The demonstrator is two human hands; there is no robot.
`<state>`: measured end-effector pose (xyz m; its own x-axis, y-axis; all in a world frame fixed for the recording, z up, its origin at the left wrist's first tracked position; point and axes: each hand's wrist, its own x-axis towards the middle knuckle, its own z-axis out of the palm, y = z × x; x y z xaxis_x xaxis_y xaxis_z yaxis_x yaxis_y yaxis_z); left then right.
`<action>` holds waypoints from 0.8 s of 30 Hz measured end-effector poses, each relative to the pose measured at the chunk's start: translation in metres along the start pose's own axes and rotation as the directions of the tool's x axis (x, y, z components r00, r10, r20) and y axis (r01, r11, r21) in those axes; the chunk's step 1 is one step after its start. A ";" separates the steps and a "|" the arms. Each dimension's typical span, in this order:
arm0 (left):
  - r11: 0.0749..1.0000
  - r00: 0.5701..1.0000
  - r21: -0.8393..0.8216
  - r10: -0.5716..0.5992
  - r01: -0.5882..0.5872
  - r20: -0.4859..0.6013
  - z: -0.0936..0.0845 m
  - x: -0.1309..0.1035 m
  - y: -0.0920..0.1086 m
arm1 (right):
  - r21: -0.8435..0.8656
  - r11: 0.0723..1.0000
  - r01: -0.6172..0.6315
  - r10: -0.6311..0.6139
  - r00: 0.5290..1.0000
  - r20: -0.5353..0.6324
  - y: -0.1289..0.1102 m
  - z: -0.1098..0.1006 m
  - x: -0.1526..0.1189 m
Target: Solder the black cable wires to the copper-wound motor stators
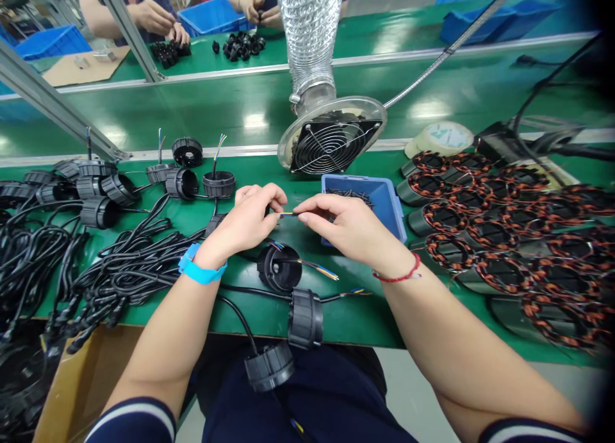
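Pinching a thin yellow wire (287,214) between the left hand (254,217) and the right hand (343,225), fingertips drawn close on it at each side, above the green bench (369,308) and just left of the blue bin (396,206). Cannot see past the left hand to the wire's other end. Could lose so fine a strand through too light a pinch, or strain it by pulling both ways. Could bend the loose wire ends (324,271), spreading from the open black cup (283,276) on the near side, by coming down on them carelessly. Could also drop the ribbed cap (305,318), lying on its side at the near edge, by tugging its black cable (259,291).
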<state>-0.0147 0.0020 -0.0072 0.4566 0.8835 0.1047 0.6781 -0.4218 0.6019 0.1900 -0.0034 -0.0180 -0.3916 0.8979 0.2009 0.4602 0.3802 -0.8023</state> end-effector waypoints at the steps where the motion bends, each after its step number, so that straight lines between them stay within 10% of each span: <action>1: 1.000 1.000 -0.003 -0.011 0.011 -0.016 0.001 0.001 0.000 | -0.003 1.000 -0.007 0.007 1.000 -0.010 0.000 0.000 0.000; 18: 0.997 1.000 -0.075 -0.028 0.028 0.006 0.004 0.001 0.003 | 0.108 0.994 0.000 0.007 0.998 -0.065 0.004 -0.002 0.006; 21: 0.997 1.000 -0.078 -0.007 0.009 0.015 0.000 0.000 0.003 | -0.110 0.991 -0.071 0.050 0.981 -0.186 0.018 -0.019 0.006; 24: 0.996 0.979 -0.077 -0.056 0.042 -0.195 -0.010 -0.001 -0.003 | -0.448 0.880 -0.159 0.145 0.987 -0.066 0.032 -0.028 0.005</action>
<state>-0.0230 0.0041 -0.0005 0.2964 0.9286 0.2230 0.6502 -0.3673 0.6651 0.2253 0.0192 -0.0270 -0.2670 0.9563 0.1195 0.8243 0.2909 -0.4857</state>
